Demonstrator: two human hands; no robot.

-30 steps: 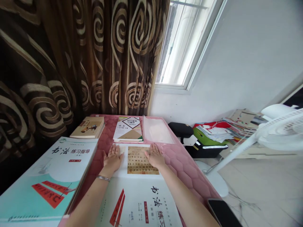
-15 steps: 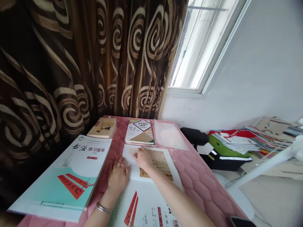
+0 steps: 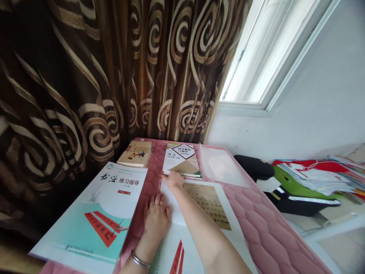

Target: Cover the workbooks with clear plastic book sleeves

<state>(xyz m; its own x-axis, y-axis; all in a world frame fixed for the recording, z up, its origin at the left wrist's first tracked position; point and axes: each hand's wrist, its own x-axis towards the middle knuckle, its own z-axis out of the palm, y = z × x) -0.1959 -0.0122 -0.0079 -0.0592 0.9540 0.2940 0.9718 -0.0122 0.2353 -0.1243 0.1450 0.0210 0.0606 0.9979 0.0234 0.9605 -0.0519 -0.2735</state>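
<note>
A large white calligraphy book (image 3: 205, 205) with a tan panel of characters lies open in front of me on the pink quilted table (image 3: 256, 220). My left hand (image 3: 156, 219) rests flat on its left edge, fingers stretched out, a silver bangle on the wrist. My right hand (image 3: 173, 179) reaches across to the book's far left corner, fingers lying on the page beside the green and white workbook (image 3: 182, 160).
A teal and white calligraphy guide (image 3: 99, 213) lies at the left, hanging over the table edge. A small tan book (image 3: 136, 153) and a clear plastic folder (image 3: 221, 165) sit at the back. Brown swirl curtains (image 3: 114, 76) hang behind. Stacked papers (image 3: 313, 175) lie at the right.
My right hand has crossed from the book's right side to its far left corner. The left hand has stayed flat on the left edge. The view has swung to the left.
</note>
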